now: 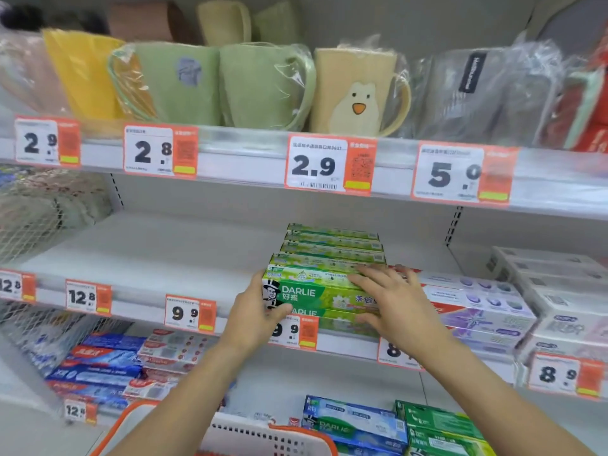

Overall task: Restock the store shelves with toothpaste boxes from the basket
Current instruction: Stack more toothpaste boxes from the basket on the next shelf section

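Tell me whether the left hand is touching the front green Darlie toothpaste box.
Touching. The head view shows the left hand gripping the left end of the front green Darlie box, its thumb lying across the printed face.

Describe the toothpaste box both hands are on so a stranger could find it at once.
Find the middle shelf, under the row of cups. At its front edge stands a row of green boxes; the toothpaste box is the frontmost top one. It alone shows DARLIE and a top-hatted figure, between the left hand and right hand.
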